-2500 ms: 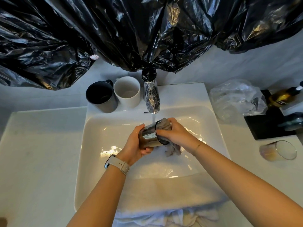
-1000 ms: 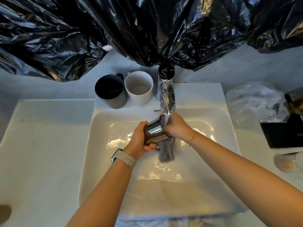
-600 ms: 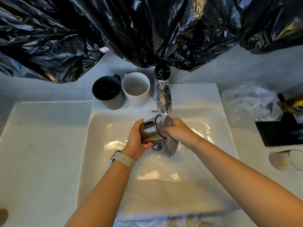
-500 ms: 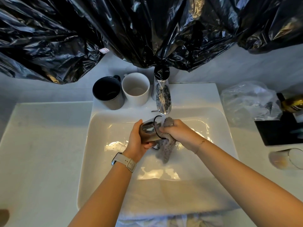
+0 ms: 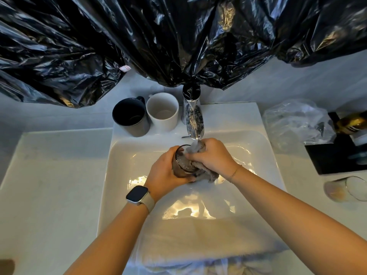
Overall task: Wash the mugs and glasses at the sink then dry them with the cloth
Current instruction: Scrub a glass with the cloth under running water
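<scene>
Both hands meet over the white sink [image 5: 123, 175], directly below the faucet [image 5: 193, 120]. On the left, the left hand [image 5: 165, 173] wraps its fingers around a dark tinted glass [image 5: 181, 164], gripping it from the side and tilting its mouth up toward the spout. Against it, the right hand [image 5: 213, 157] clutches a grey cloth [image 5: 206, 174], bunched in the curled fingers and pressed against the rim and inner side of the glass; part of the cloth pokes out above the fingers just beneath the spout, and the rest hangs out below the hand toward the basin. Water runs from the faucet onto that upper fold of cloth and the glass rim. A watch [image 5: 139, 196] sits on the left wrist and a thin bracelet [image 5: 235, 172] on the right.

At the back left corner of the sink ledge stand two upright mugs side by side, touching: a black mug [image 5: 130, 118] on the left and a white mug [image 5: 162, 112] beside the faucet. On the tabletop [image 5: 49, 185] to the right of the basin another clear glass [image 5: 346, 188] lies on its side. Behind it sit a black tray [image 5: 335, 155] and a crumpled clear plastic bag [image 5: 297, 120]. Black plastic sheeting [image 5: 158, 36] hangs across the wall above
</scene>
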A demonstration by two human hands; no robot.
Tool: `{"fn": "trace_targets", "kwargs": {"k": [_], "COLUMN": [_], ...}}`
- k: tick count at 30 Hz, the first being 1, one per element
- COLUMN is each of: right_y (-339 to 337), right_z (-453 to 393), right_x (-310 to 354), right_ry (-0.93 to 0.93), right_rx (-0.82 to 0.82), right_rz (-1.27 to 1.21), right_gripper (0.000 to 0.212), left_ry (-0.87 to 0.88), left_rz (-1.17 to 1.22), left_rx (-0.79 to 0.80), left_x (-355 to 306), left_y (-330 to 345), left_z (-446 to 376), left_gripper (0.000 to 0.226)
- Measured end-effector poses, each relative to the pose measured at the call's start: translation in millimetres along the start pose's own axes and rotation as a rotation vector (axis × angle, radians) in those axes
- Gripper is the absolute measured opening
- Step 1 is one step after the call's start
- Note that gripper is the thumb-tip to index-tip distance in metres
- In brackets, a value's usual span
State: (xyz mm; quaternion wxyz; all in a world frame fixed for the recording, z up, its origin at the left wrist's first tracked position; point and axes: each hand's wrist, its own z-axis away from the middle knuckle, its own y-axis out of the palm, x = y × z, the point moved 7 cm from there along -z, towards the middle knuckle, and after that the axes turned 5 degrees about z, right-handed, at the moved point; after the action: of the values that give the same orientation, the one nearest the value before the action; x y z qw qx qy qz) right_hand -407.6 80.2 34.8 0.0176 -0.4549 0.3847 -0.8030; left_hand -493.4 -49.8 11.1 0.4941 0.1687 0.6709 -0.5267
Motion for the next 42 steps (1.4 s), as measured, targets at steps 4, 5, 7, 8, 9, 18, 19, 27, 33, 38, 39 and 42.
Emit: {"fn": "trace_targets", "kwargs": {"k": [4, 5, 7, 8, 9, 18, 19, 27, 33, 38, 39, 42], "right_y": [-6.8, -6.0, -3.7, -2.5, -2.3, 1.7, 1.8, -13.1, -15.1, -16.7, -13.6, -5.0], "right_z": [1.7, 2.4, 4.1, 4.0, 2.6, 19.7, 27.4, 70.3, 77.5, 68.8, 64.3, 48.7], "right_x": [7.9, 6.9, 2.6, 0.1, -2.8, -43.0, -49.4, -91.2, -94.7, -82.3, -75.1, -44.1], "right_ry": [-0.150, -0.154, -0.131, -0.103, -0.070, 0.190, 0.201, 0.273, 0.363, 0.369, 0.351, 0.195], "right_rx": [-0.081, -0.088, -0.060, -0.026, 0.003, 0.192, 0.207, -0.022, -0.106, -0.220, -0.206, -0.192], "right_rz": [0.369, 0.386, 0.319, 0.239, 0.153, -0.572, -0.677, -1.102, -1.183, -1.019, -0.999, -0.853], "right_gripper": [0.040, 0.043, 0.044, 0.042, 0.038, 0.012, 0.017, 0.048, 0.052, 0.047, 0.053, 0.034], "left_ry": [0.060, 0.050, 0.022, 0.008, -0.013, -0.074, -0.090, -0.477, -0.720, -0.794, -0.808, -0.821], "left_rz": [-0.035, -0.017, 0.046, 0.077, 0.110, 0.305, 0.328, 0.687, 1.106, 1.272, 1.312, 1.379], "left_rx": [-0.021, -0.008, 0.025, 0.034, 0.037, 0.112, 0.142, 0.218, 0.137, 0.095, 0.093, 0.108], "left_x": [-0.3, 0.4, 2.5, 2.6, 2.5, -8.4, -9.8, 0.1, 0.5, 5.1, 4.5, -0.3], "left_y": [5.7, 6.9, 10.3, 11.6, 12.7, 22.0, 26.8, 67.1, 78.4, 75.2, 76.2, 77.3], "left_z": [-0.5, -1.3, -2.0, -1.6, -0.6, -4.7, -5.7, -13.5, -6.7, -8.1, -7.8, -9.8], "left_gripper": [0.083, 0.085, 0.088, 0.089, 0.089, 0.074, 0.074, 0.056, 0.050, 0.070, 0.072, 0.069]}}
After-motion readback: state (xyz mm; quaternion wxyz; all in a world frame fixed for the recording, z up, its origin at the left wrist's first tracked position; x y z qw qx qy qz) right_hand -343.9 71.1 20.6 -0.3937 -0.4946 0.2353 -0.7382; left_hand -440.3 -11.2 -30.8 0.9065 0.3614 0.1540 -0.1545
